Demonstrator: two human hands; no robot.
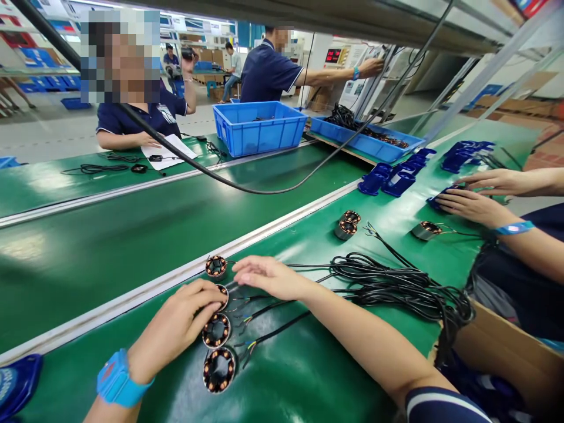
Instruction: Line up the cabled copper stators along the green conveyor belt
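Observation:
A row of round copper-wound motor stators lies on the green bench: one at the top (215,265), one under my fingers (222,292), another (216,330) and the nearest (219,369). My left hand (176,326), with a blue watch on the wrist, curls its fingertips onto the second stator. My right hand (267,275) lies flat, fingers stretched out, just right of the top stator, over the thin lead wires. A bundle of black cables (396,285) trails off to the right.
Two more stators (348,224) and a single one (425,230) lie further right, near a co-worker's hands (473,197) and blue plastic parts (390,179). Blue bins (259,126) stand beyond the green conveyor (132,235). A black cable hangs across. Other people work opposite.

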